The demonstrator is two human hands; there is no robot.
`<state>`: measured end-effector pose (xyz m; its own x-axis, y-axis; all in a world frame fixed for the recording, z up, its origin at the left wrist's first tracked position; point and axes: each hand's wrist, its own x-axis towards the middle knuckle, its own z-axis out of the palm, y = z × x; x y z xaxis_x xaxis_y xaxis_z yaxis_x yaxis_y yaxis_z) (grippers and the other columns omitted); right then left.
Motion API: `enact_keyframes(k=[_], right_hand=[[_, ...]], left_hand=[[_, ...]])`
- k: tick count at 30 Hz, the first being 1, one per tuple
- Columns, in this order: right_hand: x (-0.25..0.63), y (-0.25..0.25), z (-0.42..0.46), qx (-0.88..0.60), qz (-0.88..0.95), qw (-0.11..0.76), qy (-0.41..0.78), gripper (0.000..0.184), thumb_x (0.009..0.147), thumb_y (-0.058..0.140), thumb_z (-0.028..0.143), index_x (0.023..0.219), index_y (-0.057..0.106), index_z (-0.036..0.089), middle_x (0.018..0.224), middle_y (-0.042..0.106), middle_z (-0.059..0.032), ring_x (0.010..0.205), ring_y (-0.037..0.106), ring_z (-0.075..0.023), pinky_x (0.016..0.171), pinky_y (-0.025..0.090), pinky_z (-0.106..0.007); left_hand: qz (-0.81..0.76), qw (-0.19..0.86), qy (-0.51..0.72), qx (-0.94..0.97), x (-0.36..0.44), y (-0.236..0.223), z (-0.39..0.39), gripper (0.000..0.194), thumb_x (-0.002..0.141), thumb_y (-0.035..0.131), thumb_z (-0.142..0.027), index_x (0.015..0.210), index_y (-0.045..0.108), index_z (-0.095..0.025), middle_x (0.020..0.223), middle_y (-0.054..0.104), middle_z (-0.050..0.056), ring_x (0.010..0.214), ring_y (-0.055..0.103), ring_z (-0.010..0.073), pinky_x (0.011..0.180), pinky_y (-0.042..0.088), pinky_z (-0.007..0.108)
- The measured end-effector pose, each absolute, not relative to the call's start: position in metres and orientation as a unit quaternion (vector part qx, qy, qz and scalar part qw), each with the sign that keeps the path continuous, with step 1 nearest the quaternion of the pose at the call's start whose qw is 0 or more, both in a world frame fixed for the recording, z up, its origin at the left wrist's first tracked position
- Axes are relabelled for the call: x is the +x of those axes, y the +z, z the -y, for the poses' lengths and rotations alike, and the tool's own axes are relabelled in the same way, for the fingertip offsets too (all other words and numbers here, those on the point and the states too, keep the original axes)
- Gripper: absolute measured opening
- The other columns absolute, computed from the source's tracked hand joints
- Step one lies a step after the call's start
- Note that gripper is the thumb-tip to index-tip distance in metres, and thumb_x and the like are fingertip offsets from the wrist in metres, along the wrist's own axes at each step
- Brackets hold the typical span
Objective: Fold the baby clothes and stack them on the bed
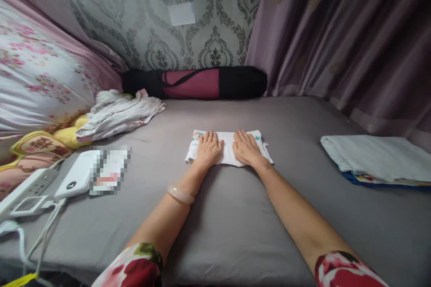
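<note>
A white folded cloth with small coloured prints near its ends lies flat on the grey bed sheet. It looks like a folded garment, though its exact kind does not show. My left hand rests palm down on its left half, fingers stretched out. On the right half my right hand also lies flat, with its fingers pointing away from me. A strip of bare cloth shows between the two hands. A small tag sticks out at the right edge. The parts under my palms are hidden.
Folded pale clothes lie at the right. To the left are a crumpled light garment, a white power bank, a power strip and cables. A black and maroon long bag lies along the wall.
</note>
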<state>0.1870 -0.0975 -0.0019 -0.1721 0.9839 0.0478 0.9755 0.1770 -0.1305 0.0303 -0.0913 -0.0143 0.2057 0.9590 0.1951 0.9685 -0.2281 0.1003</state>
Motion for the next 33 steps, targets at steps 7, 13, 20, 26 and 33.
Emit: enact_keyframes(k=[7,13,20,26,33], right_hand=[[0.189,-0.004,0.097,-0.639,0.765,0.055,0.048,0.058,0.096,0.022,0.026,0.147,0.035,0.003,0.156,0.029,-0.0127,0.145,0.021,-0.0243,0.118,0.013,-0.042],[0.202,-0.005,0.097,-0.696,0.712,0.089,-0.008,0.059,0.097,0.022,0.029,0.146,0.034,-0.001,0.155,0.028,-0.0175,0.145,0.021,-0.0273,0.118,0.013,-0.043],[0.206,-0.012,0.096,-0.706,0.705,0.061,0.023,0.058,0.097,0.021,0.03,0.145,0.037,0.001,0.153,0.034,-0.017,0.143,0.026,-0.028,0.117,0.015,-0.042],[0.209,-0.004,0.092,-0.699,0.712,0.044,0.048,0.06,0.097,0.019,0.033,0.145,0.036,0.001,0.154,0.033,-0.0175,0.143,0.025,-0.028,0.117,0.015,-0.042],[0.238,-0.005,0.091,-0.686,0.723,0.058,0.062,0.067,0.098,0.01,0.043,0.15,0.026,0.005,0.158,0.021,-0.0139,0.147,0.014,-0.0241,0.118,0.011,-0.042]], left_hand=[[0.627,-0.023,-0.1,-0.772,0.03,-0.014,0.091,0.056,0.098,0.026,-0.04,0.141,0.042,-0.007,0.151,0.038,0.017,0.143,0.028,0.0299,0.117,0.022,0.047],[0.681,0.008,-0.138,-0.72,0.015,-0.009,0.09,0.058,0.098,0.021,-0.039,0.14,0.042,-0.005,0.151,0.038,0.019,0.144,0.024,0.0303,0.119,0.014,0.049],[0.69,-0.04,-0.104,-0.716,0.007,-0.012,0.087,0.058,0.097,0.025,-0.041,0.138,0.043,-0.004,0.15,0.038,0.021,0.143,0.026,0.0323,0.116,0.022,0.046],[0.685,-0.06,-0.13,-0.714,0.002,-0.002,0.088,0.048,0.097,0.026,-0.039,0.122,0.055,-0.011,0.14,0.051,0.019,0.138,0.035,0.0307,0.112,0.029,0.049],[0.682,-0.063,-0.142,-0.715,-0.018,-0.004,0.08,0.045,0.094,0.033,-0.035,0.128,0.052,-0.013,0.143,0.049,0.016,0.14,0.033,0.0308,0.114,0.024,0.054]])
